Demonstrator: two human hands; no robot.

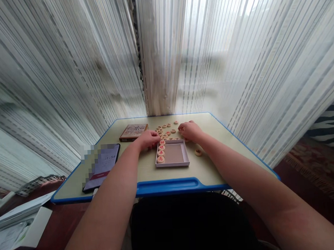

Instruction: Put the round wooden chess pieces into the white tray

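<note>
Landmark: shallow tray (173,165), near the middle of the desk (147,169). Nearest, directly before the tray, is the blue ledge (167,186) of the desk's front edge; a white box (39,230) lies off the desk, well to the tray's left. Left of the tray, a phone (102,169) rests flat, partly covered by the left forearm (120,191). Inside the tray, a column of four red-marked discs (161,159) runs along its left wall, faces up. Right of the tray, near it, sits one dark-marked disc (198,152) by itself. Judged early: one column is laid, while most visible discs lie outside. Left hand (151,139), fingers curled together, is at the tray's far-left corner, near the farthest column disc; cannot tell whether it grips anything. Right hand (190,131), fingers bent downward, is just beyond the tray's far-right corner; its grip is likewise unclear. Loose discs (173,131), red and dark markings mixed, scatter beyond the tray, between the hands; the fingers hide some, so no count. Beyond and left of the tray lies a decorated box (133,131); farthest behind everything hangs a striped curtain (164,65).
</note>
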